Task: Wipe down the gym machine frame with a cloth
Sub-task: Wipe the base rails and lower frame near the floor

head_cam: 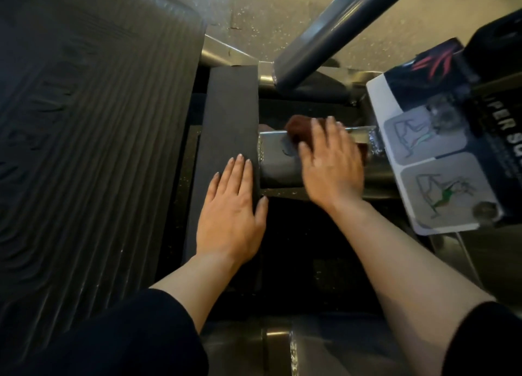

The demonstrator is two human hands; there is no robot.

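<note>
**Desk:** So where are we in the job?

**Operator:** Mid-wipe, as I read it. My right hand (332, 164) presses a dark red cloth (296, 128) onto the silver crossbar (275, 161) of the machine frame, right of centre. The fingers lie over the cloth, and motion blur stops me telling whether they grip it or just push it flat. My left hand (231, 203) rests released, fingers straight, on the black padded beam (230, 121) just left of the bar, bracing me.

**Desk:** And the next move?

**Operator:** I judge the bare stretch of bar between cloth and beam wants a pass, so a sweep left with steady downward pressure. Then the grey tube (333, 34) slanting away at the far side.

**Desk:** Anything you can't make out?

**Operator:** Plenty. Most of the cloth sits under my palm, so its size and fold are unknown. The underside of the bar is out of sight. The instruction placard (432, 161) at right is cut off, its lettering only partly legible. The ribbed black mat (84, 121) fills the left, and the floor below is too dark to read.
</note>
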